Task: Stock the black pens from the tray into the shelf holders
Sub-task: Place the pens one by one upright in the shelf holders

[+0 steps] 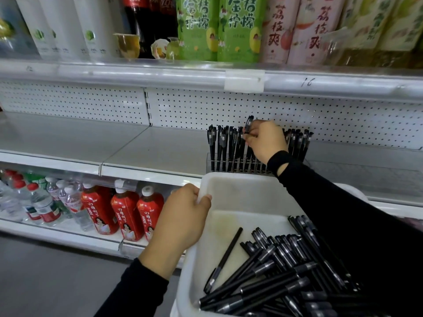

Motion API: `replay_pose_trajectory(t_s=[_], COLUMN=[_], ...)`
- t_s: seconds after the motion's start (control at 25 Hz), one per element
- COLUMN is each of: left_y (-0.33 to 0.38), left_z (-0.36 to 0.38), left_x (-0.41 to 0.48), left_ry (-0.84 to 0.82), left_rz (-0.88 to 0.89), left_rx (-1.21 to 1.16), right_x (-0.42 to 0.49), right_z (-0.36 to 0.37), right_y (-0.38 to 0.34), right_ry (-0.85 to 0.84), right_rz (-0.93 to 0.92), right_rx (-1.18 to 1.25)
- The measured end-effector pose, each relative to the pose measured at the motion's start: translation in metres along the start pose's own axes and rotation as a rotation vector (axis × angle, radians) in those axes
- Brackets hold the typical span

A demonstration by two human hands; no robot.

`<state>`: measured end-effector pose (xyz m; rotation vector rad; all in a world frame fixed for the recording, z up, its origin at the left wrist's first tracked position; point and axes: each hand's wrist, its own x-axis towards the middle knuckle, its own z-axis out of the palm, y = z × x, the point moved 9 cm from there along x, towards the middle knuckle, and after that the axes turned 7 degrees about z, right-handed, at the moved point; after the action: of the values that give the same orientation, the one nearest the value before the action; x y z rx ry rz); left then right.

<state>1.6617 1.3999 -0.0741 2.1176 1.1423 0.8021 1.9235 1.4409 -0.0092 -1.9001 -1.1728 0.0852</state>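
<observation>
R hand (266, 140) pinches pen (248, 123) above holder (211, 163) (L hand (183, 216) grips tray (206, 179)).

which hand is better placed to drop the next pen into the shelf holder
Right. The right hand pinches a pen right at the holder, while the left hand is busy gripping the tray rim.

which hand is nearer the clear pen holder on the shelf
Right. The right hand pinches a black pen directly above the pen holder; the left hand grips the white tray rim, lower and left.
</observation>
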Motion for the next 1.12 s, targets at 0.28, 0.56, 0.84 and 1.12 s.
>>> replay_pose_trajectory(t_s=[0.28,0.56,0.84,1.12], left_y=[-0.001,0.0,-0.003,0.003], left_z=[0.001,0.001,0.001,0.0], left_x=[0.0,-0.001,0.0,-0.001], left_ry=[0.002,0.0,-0.009,0.001], left_rz=[-0.011,-0.004,-0.017,0.013], left_rx=[-0.015,0.0,-0.025,0.0], right_x=[0.002,0.006,-0.019,-0.157], right_z=[0.031,0.049,0.011,0.02], right_y=[0.026,0.022,-0.003,-0.051], right_ry=[-0.119,-0.243,-0.113,-0.651], right_rz=[0.081,0.122,-0.016,-0.448], right_rx=[-0.127,-0.401,-0.452,-0.488])
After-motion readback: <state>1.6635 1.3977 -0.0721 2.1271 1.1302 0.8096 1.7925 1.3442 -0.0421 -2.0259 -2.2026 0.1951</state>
